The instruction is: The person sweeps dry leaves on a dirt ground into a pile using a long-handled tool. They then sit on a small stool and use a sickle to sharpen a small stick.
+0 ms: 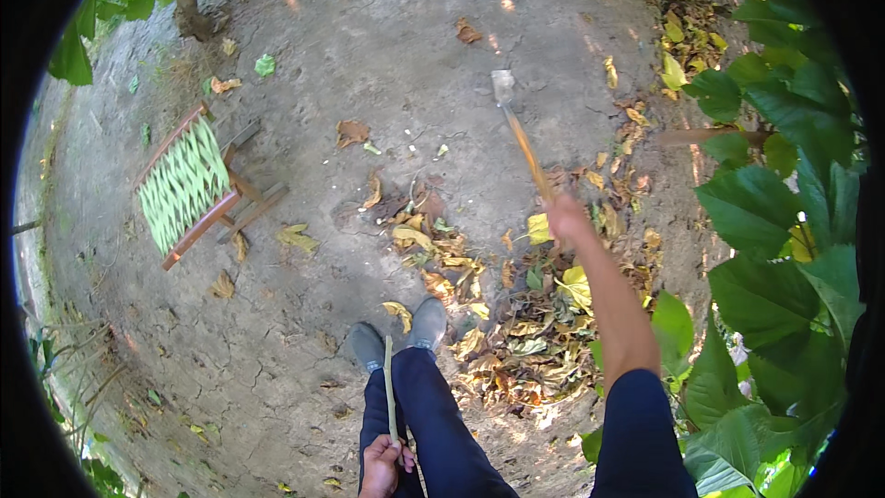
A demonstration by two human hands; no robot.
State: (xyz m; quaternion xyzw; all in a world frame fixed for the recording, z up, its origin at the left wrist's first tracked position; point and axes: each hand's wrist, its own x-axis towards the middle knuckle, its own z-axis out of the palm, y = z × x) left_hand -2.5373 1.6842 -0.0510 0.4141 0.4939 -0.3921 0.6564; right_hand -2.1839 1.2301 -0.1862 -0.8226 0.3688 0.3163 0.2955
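My right hand (568, 221) is closed round the wooden handle of a hand tool (529, 152), held out ahead of me at the end of my stretched arm. The tool has a flat, pale metal head (503, 86); whether it is a small axe or a hoe I cannot tell. Near my thighs, my left hand (386, 463) grips the lower end of a thin, pale green stick (390, 387), which points away from me between my legs. Its far end lies in view near my grey shoes (429, 324). The two hands are well apart.
A low wooden stool (185, 183) with a woven green seat is tilted at left on cracked earth. Dry leaves (525, 353) lie heaped beside my feet and along the right. Leafy green branches (753, 277) crowd the right edge. A tree trunk (188, 10) stands at upper left.
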